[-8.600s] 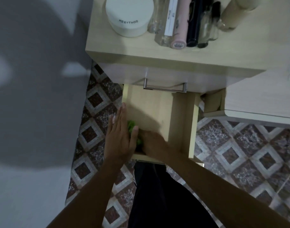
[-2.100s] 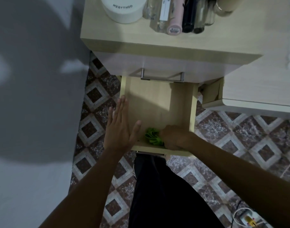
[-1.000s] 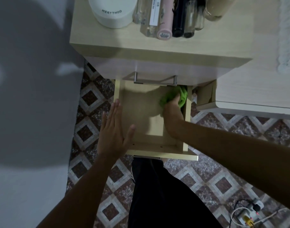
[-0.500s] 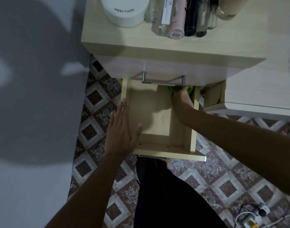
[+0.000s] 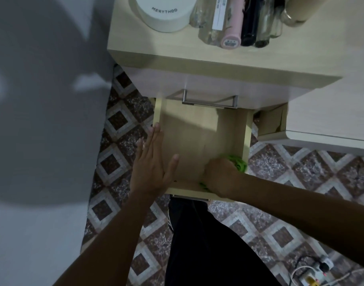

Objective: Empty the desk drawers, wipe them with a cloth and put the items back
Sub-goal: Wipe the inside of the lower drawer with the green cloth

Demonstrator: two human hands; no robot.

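Drawer (image 5: 189, 129) pulled out, green cloth (image 5: 237, 163) inside, right hand (image 5: 221, 175) gripping it

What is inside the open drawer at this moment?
Only the green cloth, gripped by the right hand in the near right corner of the drawer. The floor under that hand and the back part under the desk are hidden.

I see a drawer (image 5: 189, 137) of pale, matt wood-look board, and a handle (image 5: 210, 103) of brushed metal above it. My right hand (image 5: 220, 176) grips a green cloth (image 5: 240, 163) with a nubbly pile. The jar (image 5: 166, 15) looks like smooth matt white plastic, the bottles (image 5: 267, 27) like glossy clear glass. The floor (image 5: 300, 168) tiles are speckled stone.
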